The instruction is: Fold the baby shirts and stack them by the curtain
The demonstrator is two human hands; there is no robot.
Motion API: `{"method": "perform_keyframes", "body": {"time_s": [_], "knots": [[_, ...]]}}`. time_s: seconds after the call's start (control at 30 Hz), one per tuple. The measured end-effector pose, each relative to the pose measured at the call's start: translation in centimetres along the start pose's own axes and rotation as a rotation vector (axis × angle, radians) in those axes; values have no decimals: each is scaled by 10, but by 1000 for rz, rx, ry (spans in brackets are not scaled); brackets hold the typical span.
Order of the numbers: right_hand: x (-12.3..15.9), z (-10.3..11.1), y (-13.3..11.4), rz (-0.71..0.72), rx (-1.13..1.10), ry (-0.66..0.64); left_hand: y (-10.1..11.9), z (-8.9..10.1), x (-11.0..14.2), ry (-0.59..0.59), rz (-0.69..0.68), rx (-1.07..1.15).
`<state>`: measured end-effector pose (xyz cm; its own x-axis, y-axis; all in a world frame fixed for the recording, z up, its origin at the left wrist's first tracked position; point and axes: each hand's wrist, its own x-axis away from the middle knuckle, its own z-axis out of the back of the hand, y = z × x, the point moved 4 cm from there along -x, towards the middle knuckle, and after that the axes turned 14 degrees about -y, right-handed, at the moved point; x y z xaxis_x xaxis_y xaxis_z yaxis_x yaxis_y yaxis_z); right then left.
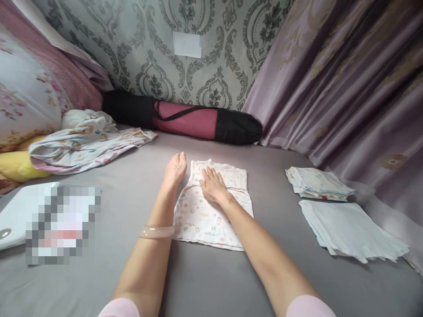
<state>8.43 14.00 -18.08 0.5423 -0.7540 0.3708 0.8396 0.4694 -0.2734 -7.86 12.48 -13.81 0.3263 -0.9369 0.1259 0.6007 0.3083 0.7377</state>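
A small white baby garment (205, 215) with a pale printed pattern lies spread flat on the grey bed sheet (205, 277). My right hand (213, 184) rests palm down on its upper part, fingers stretched out flat. My left hand (175, 169) is at the garment's upper left edge, fingers held together and pointing away, touching the sheet beside the cloth. It holds nothing that I can see. A pale bangle (157, 231) circles my left wrist.
Two stacks of folded pale cloths (319, 182) (350, 229) lie at the right near a purple curtain (346, 88). A heap of unfolded printed clothes (86, 143) sits at the left by pillows (26, 92). A black and red rolled bag (185, 119) lies along the wall.
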Motion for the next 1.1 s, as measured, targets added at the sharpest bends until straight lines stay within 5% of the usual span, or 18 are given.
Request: {"method": "perform_keyframes", "body": {"time_s": [0.23,0.4,0.57,0.73,0.87,1.1], "knots": [[-3,-1,-3,-35,20,-39,-9,3,-2,9,22,24],[-23,12,-29,22,28,35,-9,1,-2,-11,18,39],[-49,-2,-49,96,52,69,-11,-1,-4,-10,3,57],[-46,6,-37,148,-33,1,-4,-18,-7,-75,-50,40],[-35,19,-14,-4,-34,164,7,-36,-5,-147,-96,2],[-41,10,2,-51,35,129,12,-52,-1,-230,-83,-95]]}}
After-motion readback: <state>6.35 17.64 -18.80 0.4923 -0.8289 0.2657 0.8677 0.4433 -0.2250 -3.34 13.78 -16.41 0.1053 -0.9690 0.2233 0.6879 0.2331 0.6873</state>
